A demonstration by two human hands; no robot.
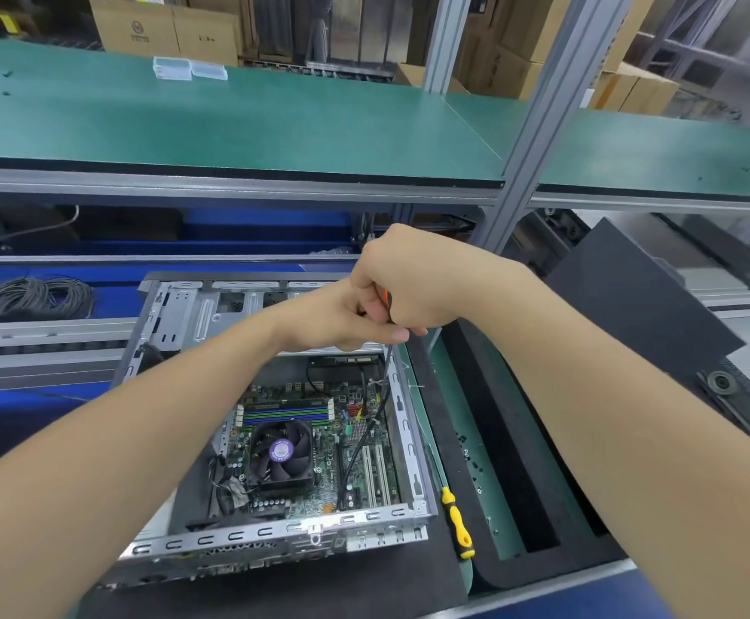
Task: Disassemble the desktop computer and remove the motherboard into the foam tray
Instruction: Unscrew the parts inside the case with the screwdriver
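An open desktop case lies flat in front of me, its green motherboard inside with a black CPU fan. My right hand is shut on an orange-and-black screwdriver, whose thin shaft points down along the case's right wall. My left hand is closed around the same tool just below the right hand. Both hands hover over the far part of the case. A black foam tray lies to the right of the case.
A yellow-and-black screwdriver lies between case and foam tray, with small screws nearby. A dark panel leans at the right. A coil of black cable sits at the far left. A green shelf spans above.
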